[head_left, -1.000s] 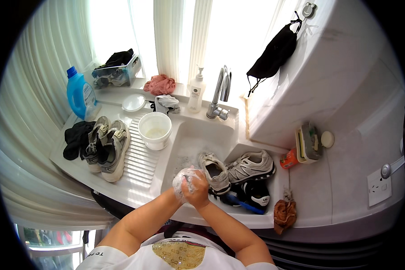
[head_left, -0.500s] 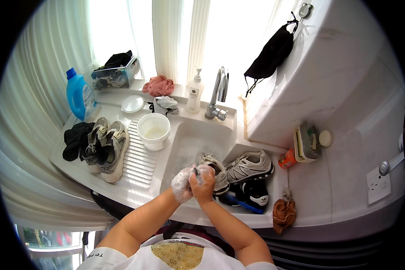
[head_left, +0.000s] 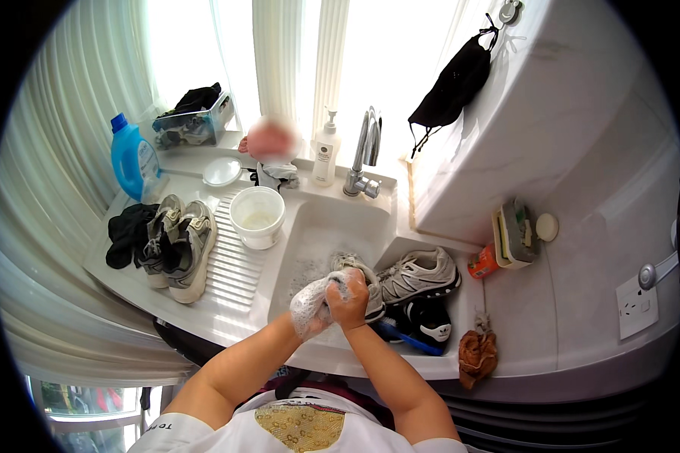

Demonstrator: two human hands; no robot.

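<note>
Over the white sink (head_left: pixel 340 219), my two hands are pressed together. White suds coat my left hand (head_left: pixel 310 308), and its fingers are mostly hidden. My right hand (head_left: pixel 347 298) is closed round a foamy cloth (head_left: pixel 338 283) with a greyish patch; its exact kind is hidden by the lather. Just beyond my right hand a pale sneaker (head_left: pixel 370 291) stands in the sink. Beside it are a grey-white sneaker (head_left: pixel 419 275) and a black shoe (head_left: pixel 423 321) with a white toe. A blue item (head_left: pixel 412 340) lies under the black shoe. Sudsy water (head_left: pixel 317 268) shows in the basin.
Left on the ribbed drainboard (head_left: pixel 234 275) are grey sneakers (head_left: pixel 189 253), black cloth (head_left: pixel 128 234) and a white tub (head_left: pixel 257 219). Behind stand a blue detergent bottle (head_left: pixel 132 162), a pump bottle (head_left: pixel 326 151) and the tap (head_left: pixel 366 155). A brown cloth (head_left: pixel 477 359) hangs at the right edge.
My right hand has shifted slightly right and up, drawing away from my left. The foamy cloth now stretches longer between them. The shoes have stayed in place.
</note>
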